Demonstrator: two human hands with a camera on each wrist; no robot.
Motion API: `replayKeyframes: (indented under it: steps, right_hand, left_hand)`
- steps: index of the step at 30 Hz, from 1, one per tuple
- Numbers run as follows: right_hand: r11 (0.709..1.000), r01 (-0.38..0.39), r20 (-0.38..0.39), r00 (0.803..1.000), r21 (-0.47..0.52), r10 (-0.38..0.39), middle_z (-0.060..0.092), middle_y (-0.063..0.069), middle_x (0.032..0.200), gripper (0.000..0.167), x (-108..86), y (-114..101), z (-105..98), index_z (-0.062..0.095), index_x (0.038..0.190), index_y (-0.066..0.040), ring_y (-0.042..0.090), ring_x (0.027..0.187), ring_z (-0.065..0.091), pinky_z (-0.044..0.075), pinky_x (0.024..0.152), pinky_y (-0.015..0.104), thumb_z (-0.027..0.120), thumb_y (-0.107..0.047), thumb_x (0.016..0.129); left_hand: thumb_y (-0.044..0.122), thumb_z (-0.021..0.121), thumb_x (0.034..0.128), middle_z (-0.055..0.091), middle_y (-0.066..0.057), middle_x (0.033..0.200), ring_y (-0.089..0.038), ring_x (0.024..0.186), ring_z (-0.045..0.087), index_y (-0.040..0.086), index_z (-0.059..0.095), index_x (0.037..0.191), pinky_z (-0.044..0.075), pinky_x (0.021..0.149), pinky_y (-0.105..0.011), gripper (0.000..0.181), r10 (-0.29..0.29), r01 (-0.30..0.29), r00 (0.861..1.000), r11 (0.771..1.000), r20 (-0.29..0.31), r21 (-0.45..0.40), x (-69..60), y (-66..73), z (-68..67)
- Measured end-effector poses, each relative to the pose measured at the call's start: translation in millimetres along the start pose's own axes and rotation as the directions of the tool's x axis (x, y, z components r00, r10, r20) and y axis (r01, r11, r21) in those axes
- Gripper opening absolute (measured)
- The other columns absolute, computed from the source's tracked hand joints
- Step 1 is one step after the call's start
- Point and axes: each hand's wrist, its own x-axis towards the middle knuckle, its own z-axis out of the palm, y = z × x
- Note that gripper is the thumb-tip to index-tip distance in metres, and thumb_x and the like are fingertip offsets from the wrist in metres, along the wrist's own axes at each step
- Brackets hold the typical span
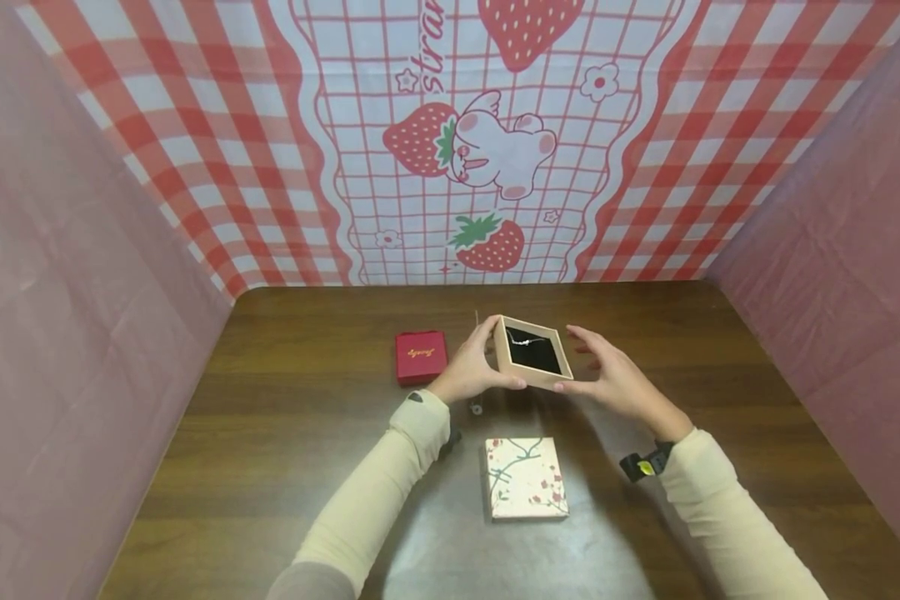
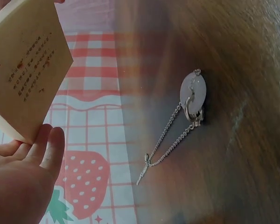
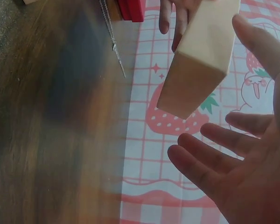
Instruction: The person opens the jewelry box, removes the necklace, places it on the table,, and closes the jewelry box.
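Note:
Above the table, a tan cardboard jewelry box (image 1: 534, 379) is held tilted, its open side toward the head camera. A thin silver chain (image 1: 525, 341) lies on the black pad inside. My left hand (image 1: 468, 367) grips the box by its left side; printed writing shows on its underside (image 2: 30, 65) in the left wrist view. My right hand (image 1: 621, 382) is spread at the box's right, fingers apart from it; its thumb is at the near corner, contact unclear. A silver necklace (image 2: 170, 135) with a pale oval pendant (image 2: 193, 91) lies on the table below the left hand.
A square lid with a floral branch pattern (image 1: 527, 478) lies nearer on the wooden table (image 1: 285, 433). Left of the left hand sits a red box (image 1: 421, 357) with gold lettering. A strawberry-print cloth (image 1: 465, 225) hangs behind the table, with pink cloth (image 1: 82, 275) on both sides.

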Motion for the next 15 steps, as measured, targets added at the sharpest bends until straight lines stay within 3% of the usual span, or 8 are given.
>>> replayKeyframes:
  steps: [9, 15]
  right_hand:
    - [0.996, 0.013, 0.071, 0.997, 0.083, -0.019, 0.038, 0.027, 0.148, 0.095, 3.9, 3, -6, 0.028, 0.15, 0.001, 0.046, 0.128, 0.047, 0.052, 0.092, 0.056, 0.084, -0.021, 0.076]
    - [0.992, 0.004, 0.128, 0.992, 0.128, -0.02, 0.035, 0.029, 0.149, 0.095, 8.6, 7, -11, 0.025, 0.151, 0.002, 0.047, 0.13, 0.044, 0.05, 0.095, 0.057, 0.082, -0.019, 0.078]
  left_hand:
    - [0.018, 0.09, 0.0656, 0.041, -0.009, 0.148, -0.03, 0.132, 0.05, 0.018, 0.028, 0.15, 0.047, 0.105, -0.043, 0.105, 0.011, -0.008, 0.999, 0.996, 0.041, -0.094, -0.2, 1.5, 0.5]
    - [0.016, 0.089, 0.0662, 0.041, -0.009, 0.149, -0.031, 0.131, 0.051, 0.015, 0.027, 0.151, 0.047, 0.105, -0.042, 0.105, 0.026, -0.02, 0.998, 0.994, 0.056, -0.11, 0.1, 3.1, 0.4]
